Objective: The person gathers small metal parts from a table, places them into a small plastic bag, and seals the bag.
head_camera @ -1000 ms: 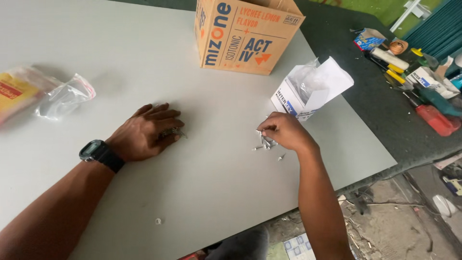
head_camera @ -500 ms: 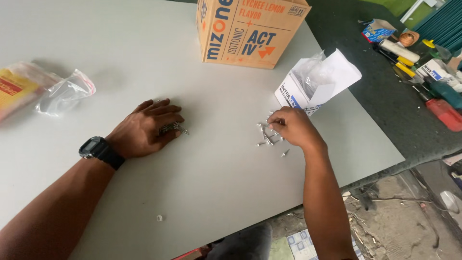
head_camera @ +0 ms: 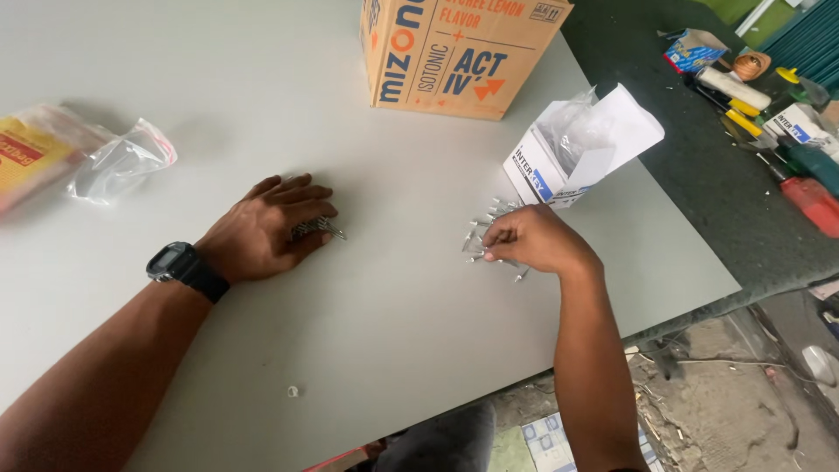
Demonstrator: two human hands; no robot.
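The left hand (head_camera: 266,225) lies palm down on the grey table (head_camera: 384,323), fingers loosely curled over a small bunch of metal screws (head_camera: 319,229) that pokes out at its fingertips. The right hand (head_camera: 533,240) rests well apart from it, fingers bent and pinching at a scattered pile of loose screws (head_camera: 485,234); whether it actually grips 1 cannot be told. Just beyond the right hand stands a small white box (head_camera: 535,166), flaps open, with a clear plastic liner bag (head_camera: 581,127) bulging out. Farther beyond, between the 2 hands, a brown cardboard carton (head_camera: 454,52) stands upright. Far to the outer side of the left hand lie a clear plastic bag (head_camera: 122,162) and a yellow packet (head_camera: 31,157). A black wristwatch (head_camera: 175,262) sits on the left wrist. Nearer the body than the left hand, 1 tiny white bit (head_camera: 293,391) lies alone. Beyond the table's edge past the right hand, tools (head_camera: 743,96) clutter a dark surface.
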